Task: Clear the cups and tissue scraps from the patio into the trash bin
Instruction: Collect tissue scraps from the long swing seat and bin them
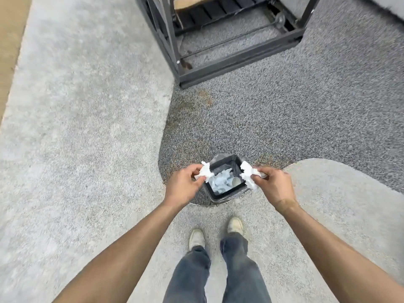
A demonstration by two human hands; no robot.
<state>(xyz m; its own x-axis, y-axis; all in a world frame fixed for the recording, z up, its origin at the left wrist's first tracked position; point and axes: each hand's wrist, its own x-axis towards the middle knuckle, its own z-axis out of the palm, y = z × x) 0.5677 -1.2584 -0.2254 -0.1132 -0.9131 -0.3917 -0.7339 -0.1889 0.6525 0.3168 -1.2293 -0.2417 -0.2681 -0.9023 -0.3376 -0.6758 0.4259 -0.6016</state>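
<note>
A small black trash bin (pixel 223 161) stands on the patio floor just ahead of my feet. Inside it lie white tissue scraps (pixel 219 182) and a pale cup (pixel 235 181) on its side. My left hand (pixel 185 184) hovers at the bin's left rim, shut on a crumpled white tissue scrap (pixel 205 171). At the right rim, my right hand (pixel 275 186) grips another crumpled tissue scrap (pixel 248 173). Both scraps hang over the bin's edges.
A dark metal frame (pixel 236 60) stands on the dark speckled surface ahead of the bin. Pale concrete paving (pixel 76 127) spreads to the left and under my feet. My two shoes (pixel 196 237) are planted just behind the bin.
</note>
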